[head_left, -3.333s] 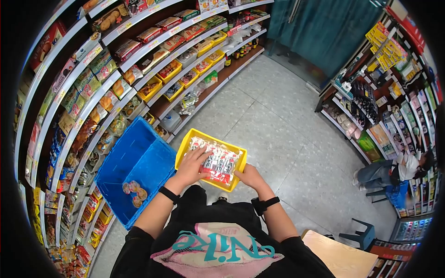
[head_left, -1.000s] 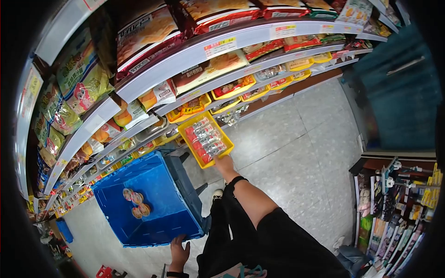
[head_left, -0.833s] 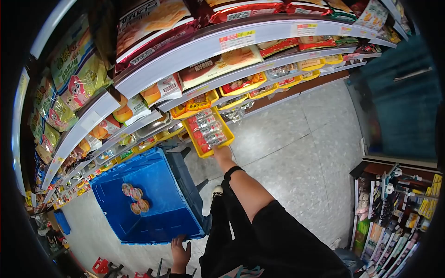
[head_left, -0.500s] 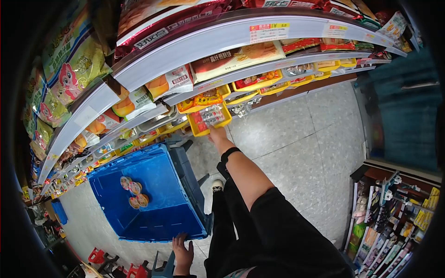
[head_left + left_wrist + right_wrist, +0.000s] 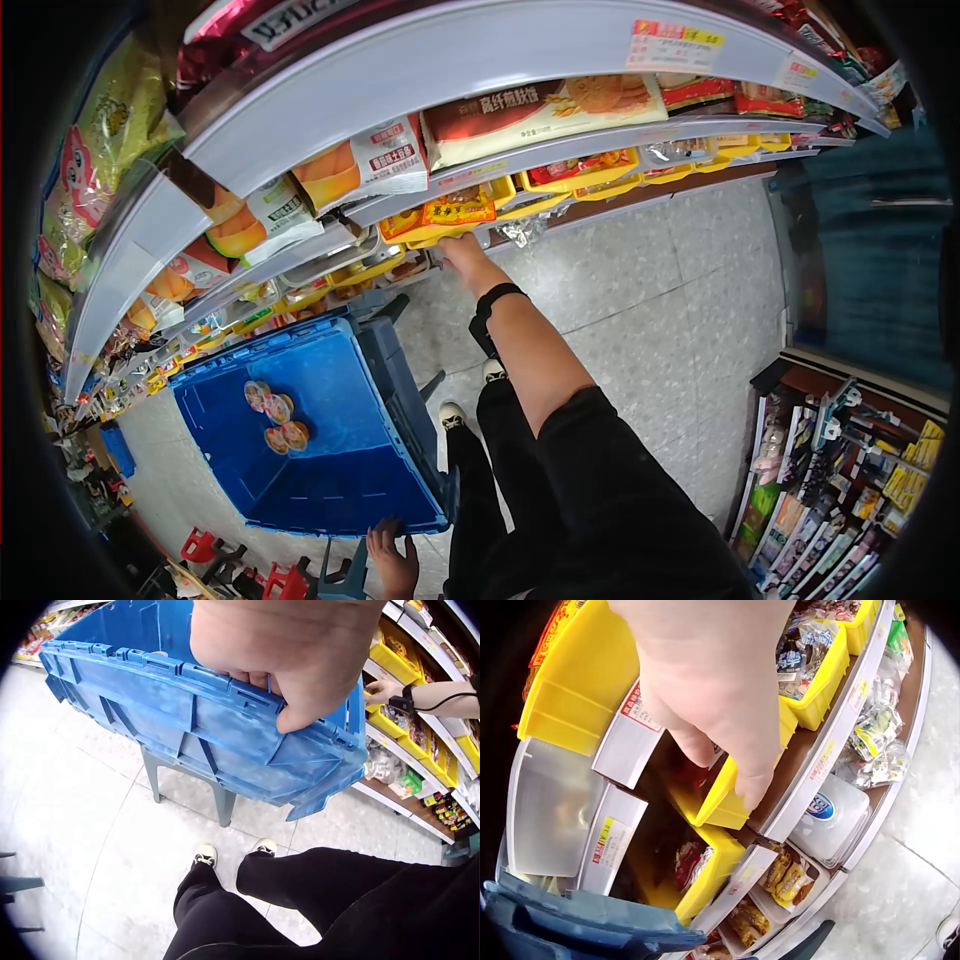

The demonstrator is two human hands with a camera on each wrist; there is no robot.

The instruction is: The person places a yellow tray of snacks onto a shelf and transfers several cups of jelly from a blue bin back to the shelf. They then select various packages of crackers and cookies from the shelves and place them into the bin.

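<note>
My right hand (image 5: 462,258) is at the lower shelf on the left, in the gap under an upper yellow bin (image 5: 585,682). In the right wrist view it grips the front wall of a yellow bin (image 5: 726,801), which sits mostly inside the shelf. Some red packaging shows in that bin; the hand hides the rest. My left hand (image 5: 392,562) holds the near rim of a blue crate (image 5: 142,697), with the thumb outside and the fingers over the edge. Several round, clear-topped cups (image 5: 276,412) lie inside the crate.
The crate stands on a grey-blue stool (image 5: 184,769). Price-tagged shelf edges (image 5: 560,50) curve close above my right hand. Neighbouring yellow bins (image 5: 821,679) and a lidded clear tub (image 5: 829,817) flank it. Red stools (image 5: 200,545) stand behind; a rack (image 5: 840,480) is at the right.
My right hand has carried the yellow bin of red-and-white packets to the shelf and slid it in under the upper bin. My left hand has left the bin for the crate's rim.
</note>
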